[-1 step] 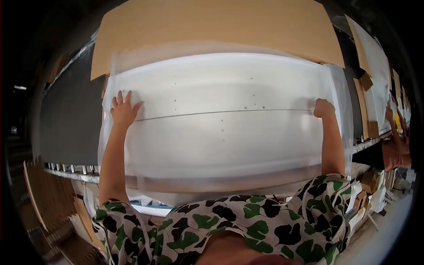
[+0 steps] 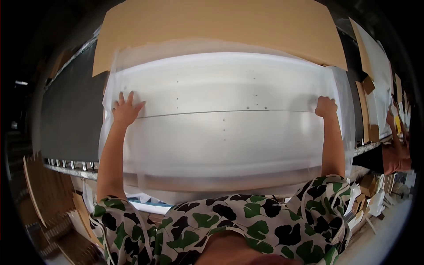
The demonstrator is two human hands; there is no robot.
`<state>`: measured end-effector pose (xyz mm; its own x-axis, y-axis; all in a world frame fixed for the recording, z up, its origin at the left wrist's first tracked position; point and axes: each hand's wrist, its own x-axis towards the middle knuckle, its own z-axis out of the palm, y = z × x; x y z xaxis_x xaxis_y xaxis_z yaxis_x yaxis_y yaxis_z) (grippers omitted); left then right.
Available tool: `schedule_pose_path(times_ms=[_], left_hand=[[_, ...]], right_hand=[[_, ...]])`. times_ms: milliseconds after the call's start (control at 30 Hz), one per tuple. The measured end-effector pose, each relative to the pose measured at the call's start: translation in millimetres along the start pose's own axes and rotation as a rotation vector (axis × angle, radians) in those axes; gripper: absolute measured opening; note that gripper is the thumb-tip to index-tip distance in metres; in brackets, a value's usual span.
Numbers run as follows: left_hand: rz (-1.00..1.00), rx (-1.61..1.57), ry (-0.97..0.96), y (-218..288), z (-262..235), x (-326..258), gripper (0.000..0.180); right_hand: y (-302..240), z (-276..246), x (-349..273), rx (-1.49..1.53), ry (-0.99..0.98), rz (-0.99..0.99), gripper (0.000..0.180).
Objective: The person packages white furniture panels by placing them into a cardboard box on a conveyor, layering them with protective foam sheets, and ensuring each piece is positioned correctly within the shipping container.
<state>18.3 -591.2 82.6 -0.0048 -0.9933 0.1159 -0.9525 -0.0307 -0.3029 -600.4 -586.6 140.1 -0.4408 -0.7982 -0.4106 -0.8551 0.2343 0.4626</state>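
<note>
Left hand (image 2: 126,110), head view: palm down, fingers spread and extended, resting on the pale panel (image 2: 190,139) near its left end; it grips nothing. Right hand (image 2: 326,107): fingers curled inward, knuckles uppermost, set against the panel near its right end; whether the fingers pinch anything cannot be told. Both forearms enter from below, roughly parallel, and lie across the near part of the panel.

The panel occupies the centre of the field, directly in front of the person, broad side up and longer from left to right. Translucent film (image 2: 342,81) extends past its left and right ends. One thin dark line (image 2: 198,112) crosses the panel from beside the left thumb to the right hand. Small dark spots (image 2: 177,99) appear on both sides of this line: most lie beyond it, and a short column of three lies nearer the person.

Beyond the panel lies a brown cardboard sheet (image 2: 221,22). To the left is a dark, flat surface (image 2: 68,106), with a row of short metallic rollers (image 2: 73,164) along its near edge. At the right margin, a co-worker's arm (image 2: 394,128) is visible near a white sheet (image 2: 376,66) edged by cardboard. Lower left: upright cardboard pieces (image 2: 48,190). Bottom: the person's leaf-print shirt (image 2: 256,225).
</note>
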Motion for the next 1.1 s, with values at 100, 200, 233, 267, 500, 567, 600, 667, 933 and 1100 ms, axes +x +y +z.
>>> schedule_pose_path(times_ms=[100,200,233,267,500,567,600,667,933,1100], left_hand=[[-0.103,-0.092,-0.582,2,-14,7,0.058],[0.017,-0.028,-0.736,5,-38,15,0.05],[0.078,-0.002,-0.656,13,-40,24,0.046],[0.138,0.025,-0.576,21,-40,34,0.042],[0.183,-0.71,-0.004,87,17,93,0.041],[0.095,-0.474,0.069,101,11,84,0.045],[0.073,-0.468,0.054,109,14,83,0.045],[-0.09,-0.468,0.083,120,18,88,0.048],[-0.21,-0.529,0.104,111,25,56,0.066],[-0.291,-0.275,0.242,122,38,30,0.066]], right_hand=[[-12,7,33,0.164,0.707,-0.188,0.031],[-41,13,57,0.304,0.871,-0.526,0.031],[-43,22,74,0.352,0.906,-0.581,0.031],[-46,23,79,0.356,0.908,-0.584,0.031],[-78,20,93,0.489,0.957,-0.659,0.027],[-77,20,94,0.431,0.999,-0.687,0.027],[-74,14,93,0.385,0.906,-0.631,0.026],[-80,6,92,0.313,0.824,-0.566,0.025],[-95,22,93,0.308,0.854,-0.485,0.032],[-97,21,99,0.274,0.747,-0.43,0.036]])
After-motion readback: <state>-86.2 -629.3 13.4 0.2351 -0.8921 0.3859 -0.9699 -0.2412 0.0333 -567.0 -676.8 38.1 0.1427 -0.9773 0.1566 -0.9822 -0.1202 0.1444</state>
